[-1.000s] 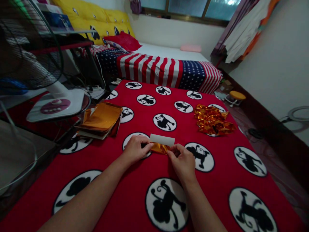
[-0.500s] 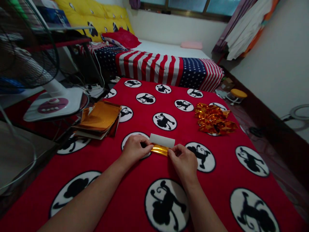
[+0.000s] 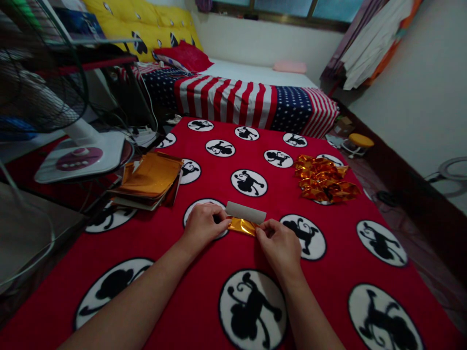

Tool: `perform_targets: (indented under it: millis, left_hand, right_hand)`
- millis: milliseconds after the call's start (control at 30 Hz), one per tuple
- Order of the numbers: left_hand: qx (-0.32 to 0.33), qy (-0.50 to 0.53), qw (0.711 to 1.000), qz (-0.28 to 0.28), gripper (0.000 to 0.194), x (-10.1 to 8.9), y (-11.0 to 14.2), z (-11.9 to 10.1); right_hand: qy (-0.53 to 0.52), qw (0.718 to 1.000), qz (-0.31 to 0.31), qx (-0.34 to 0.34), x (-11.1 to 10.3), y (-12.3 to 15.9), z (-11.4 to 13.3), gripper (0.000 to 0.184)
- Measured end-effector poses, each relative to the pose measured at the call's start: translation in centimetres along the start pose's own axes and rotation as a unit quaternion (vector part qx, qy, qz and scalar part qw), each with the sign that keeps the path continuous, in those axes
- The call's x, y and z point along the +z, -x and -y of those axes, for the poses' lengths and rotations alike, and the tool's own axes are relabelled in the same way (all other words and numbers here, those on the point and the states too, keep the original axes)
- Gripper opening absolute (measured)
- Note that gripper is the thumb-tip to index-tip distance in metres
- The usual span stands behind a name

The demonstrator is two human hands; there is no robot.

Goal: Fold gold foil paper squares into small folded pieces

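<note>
A strip of gold foil paper [image 3: 242,226] stretches between my two hands, low over the red blanket [image 3: 204,301]. Its far part stands up as a pale grey-white flap along the back edge. My left hand [image 3: 206,221] pinches the left end between thumb and fingers. At the right end, my right hand [image 3: 279,242] grips the paper the same way. The fingertips partly cover both ends.
To the left lies a stack of gold paper sheets [image 3: 151,175]. Several folded orange-gold foil pieces [image 3: 323,177] are heaped at the right. Beyond are a fan base [image 3: 82,155], a flag-patterned bed [image 3: 233,99] and a yellow stool [image 3: 360,141].
The right hand has shifted slightly right with its end of the paper. The pale flap has narrowed and tilts a little more, and the gold part looks more creased. My left hand stays put.
</note>
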State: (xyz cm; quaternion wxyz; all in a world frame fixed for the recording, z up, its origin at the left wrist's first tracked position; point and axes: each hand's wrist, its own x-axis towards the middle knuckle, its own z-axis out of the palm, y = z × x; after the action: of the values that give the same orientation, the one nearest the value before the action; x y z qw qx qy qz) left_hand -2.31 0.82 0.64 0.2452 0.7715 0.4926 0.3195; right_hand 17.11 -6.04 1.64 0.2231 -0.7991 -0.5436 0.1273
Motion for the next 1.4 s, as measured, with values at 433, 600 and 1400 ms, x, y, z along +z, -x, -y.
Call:
perform_targets:
  millis: [433, 600, 1400]
  left_hand:
    - [-0.072, 0.014, 0.997, -0.004, 0.014, -0.4, 0.0, -0.3]
    - [-0.067, 0.009, 0.998, -0.004, 0.013, -0.4, 0.0, -0.3]
    - [0.003, 0.043, 0.996, 0.075, 0.007, -1.1, 0.0, 0.2]
  right_hand:
    - [0.001, 1.000, 0.014, 0.011, -0.3, 0.0, 0.1, 0.013]
    - [0.003, 1.000, 0.018, 0.021, -0.3, -0.1, 0.3, 0.013]
    - [-0.102, 0.991, 0.082, -0.005, -0.5, 0.7, -0.2, 0.013]
